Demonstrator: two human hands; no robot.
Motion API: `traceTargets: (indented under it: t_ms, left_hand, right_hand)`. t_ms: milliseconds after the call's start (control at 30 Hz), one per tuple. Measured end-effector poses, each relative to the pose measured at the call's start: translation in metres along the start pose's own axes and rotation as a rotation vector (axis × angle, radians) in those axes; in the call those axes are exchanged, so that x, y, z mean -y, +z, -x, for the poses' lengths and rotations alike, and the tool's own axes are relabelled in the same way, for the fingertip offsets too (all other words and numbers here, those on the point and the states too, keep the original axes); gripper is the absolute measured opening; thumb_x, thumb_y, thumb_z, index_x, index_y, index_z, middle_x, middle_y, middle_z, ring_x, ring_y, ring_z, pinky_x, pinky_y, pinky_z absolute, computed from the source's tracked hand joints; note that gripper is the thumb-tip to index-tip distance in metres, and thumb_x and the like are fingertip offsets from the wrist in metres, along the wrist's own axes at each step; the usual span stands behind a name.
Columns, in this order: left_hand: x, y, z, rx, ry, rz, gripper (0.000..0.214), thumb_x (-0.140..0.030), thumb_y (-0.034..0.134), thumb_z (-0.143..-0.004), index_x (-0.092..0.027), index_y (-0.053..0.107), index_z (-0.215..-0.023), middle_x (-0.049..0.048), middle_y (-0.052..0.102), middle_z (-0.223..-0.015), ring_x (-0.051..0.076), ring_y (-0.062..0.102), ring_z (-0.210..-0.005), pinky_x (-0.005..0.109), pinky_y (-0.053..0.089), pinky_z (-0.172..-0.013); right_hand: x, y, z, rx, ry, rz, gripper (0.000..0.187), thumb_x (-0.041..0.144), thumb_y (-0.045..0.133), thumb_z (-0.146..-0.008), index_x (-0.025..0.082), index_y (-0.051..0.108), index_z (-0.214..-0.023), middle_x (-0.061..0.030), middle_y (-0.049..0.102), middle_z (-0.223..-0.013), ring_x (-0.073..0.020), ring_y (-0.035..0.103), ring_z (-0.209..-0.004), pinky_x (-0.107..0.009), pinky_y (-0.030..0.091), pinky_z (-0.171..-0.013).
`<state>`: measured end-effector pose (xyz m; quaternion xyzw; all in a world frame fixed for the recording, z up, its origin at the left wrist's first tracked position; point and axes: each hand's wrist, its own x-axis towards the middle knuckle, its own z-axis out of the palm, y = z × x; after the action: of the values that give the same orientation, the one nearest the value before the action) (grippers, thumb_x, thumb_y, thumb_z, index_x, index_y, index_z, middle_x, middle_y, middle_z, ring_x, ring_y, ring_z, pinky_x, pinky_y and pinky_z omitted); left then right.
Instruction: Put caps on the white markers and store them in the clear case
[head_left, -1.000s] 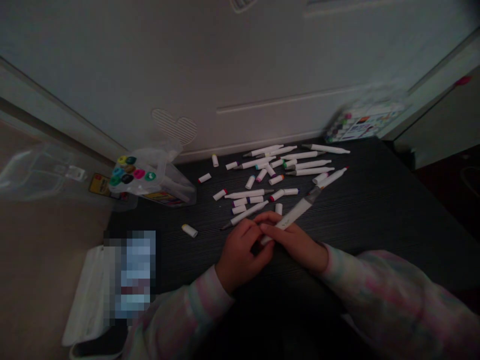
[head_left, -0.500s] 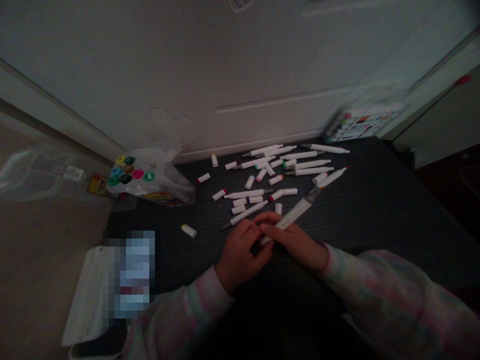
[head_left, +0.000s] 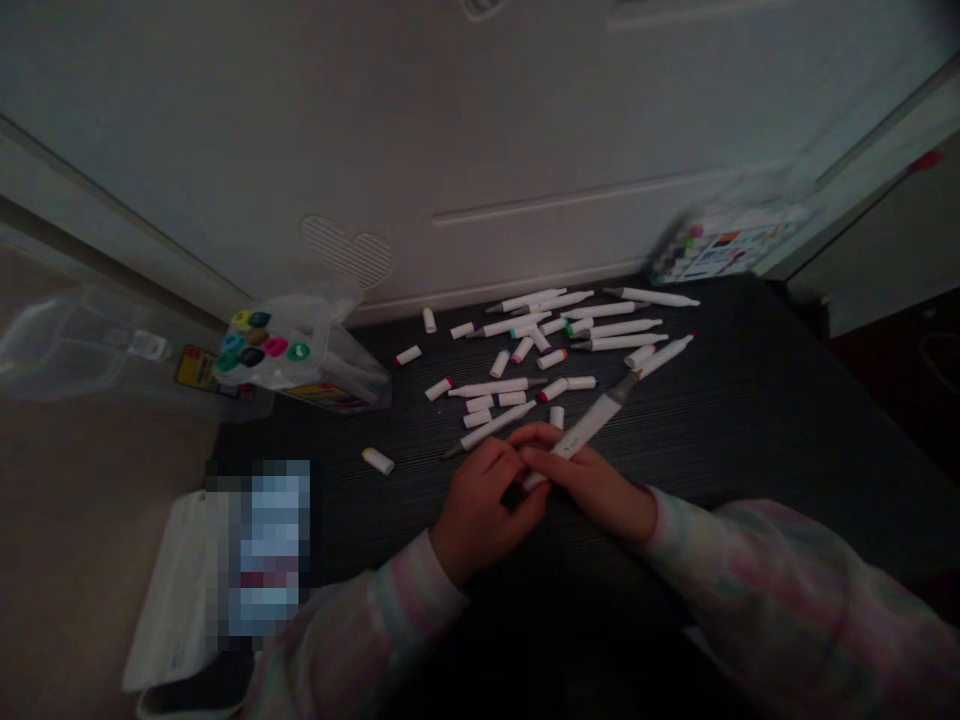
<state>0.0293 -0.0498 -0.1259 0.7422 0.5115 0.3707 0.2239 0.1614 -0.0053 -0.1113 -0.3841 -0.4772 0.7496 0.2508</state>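
Note:
A white marker [head_left: 589,427] without its cap slants up and right, its grey nib end away from me. My right hand [head_left: 600,487] is closed around its lower half, thumb along the barrel. My left hand [head_left: 487,508] is curled at the marker's near end, fingers and thumb pinching there; the very tip is partly hidden. Just beyond my hands lie several uncapped white markers, one marker [head_left: 499,387] lying crosswise and another marker [head_left: 664,355] at the right. Among them are scattered loose caps with coloured ends, such as an orange-ended cap [head_left: 553,359] and a yellow-ended cap [head_left: 378,461].
On the left of the dark table [head_left: 795,430] lies a clear plastic case [head_left: 349,365] holding several capped markers, its transparent lid [head_left: 82,345] beside it. Another marker box [head_left: 731,245] leans at the back right against a white panel [head_left: 525,120]. A blurred-out screen [head_left: 270,550] sits at the left front.

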Motion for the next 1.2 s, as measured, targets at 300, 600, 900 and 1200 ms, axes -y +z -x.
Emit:
traceTargets:
  t_ms: [300, 600, 900, 1200]
  left_hand:
    - [0.0011, 0.0010, 0.0008, -0.010, 0.006, -0.023, 0.005, -0.021, 0.054, -0.074, -0.016, 0.055, -0.075, 0.0027, 0.052, -0.071, 0.013, 0.051, -0.069, 0.025, 0.044, -0.061]
    - [0.0053, 0.0013, 0.0025, -0.026, 0.082, -0.109, 0.015, -0.023, 0.055, -0.075, -0.017, 0.060, -0.088, 0.0038, 0.054, -0.072, 0.015, 0.052, -0.073, 0.027, 0.045, -0.063]
    - [0.0034, 0.0019, 0.0026, -0.030, 0.079, -0.098, 0.018, -0.025, 0.056, -0.074, -0.016, 0.058, -0.089, 0.0051, 0.057, -0.077, 0.015, 0.053, -0.072, 0.028, 0.045, -0.063]
    - [-0.0009, 0.0027, 0.0033, -0.008, 0.112, -0.084, 0.020, -0.031, 0.057, -0.073, -0.016, 0.057, -0.087, 0.0048, 0.056, -0.074, 0.015, 0.052, -0.070, 0.028, 0.045, -0.061]
  right_hand:
    - [-0.0021, -0.0028, 0.0012, 0.028, -0.027, 0.021, 0.020, 0.027, 0.050, -0.075, 0.016, 0.054, -0.092, 0.0008, 0.053, -0.074, -0.0115, 0.052, -0.070, -0.025, 0.041, -0.066]
    - [-0.0035, -0.0090, -0.0015, 0.084, -0.063, 0.035, 0.025, 0.035, 0.044, -0.082, 0.018, 0.057, -0.095, -0.0033, 0.059, -0.094, -0.0151, 0.054, -0.091, -0.030, 0.042, -0.083]
    - [-0.0034, -0.0082, 0.0029, 0.100, -0.032, 0.111, 0.026, 0.033, 0.038, -0.082, 0.018, 0.052, -0.098, 0.0007, 0.052, -0.067, -0.0119, 0.051, -0.061, -0.024, 0.042, -0.056]
    - [-0.0071, -0.0069, 0.0047, 0.083, -0.013, 0.007, 0.026, 0.031, 0.038, -0.078, 0.016, 0.052, -0.094, 0.0029, 0.050, -0.056, -0.0092, 0.046, -0.051, -0.022, 0.036, -0.050]
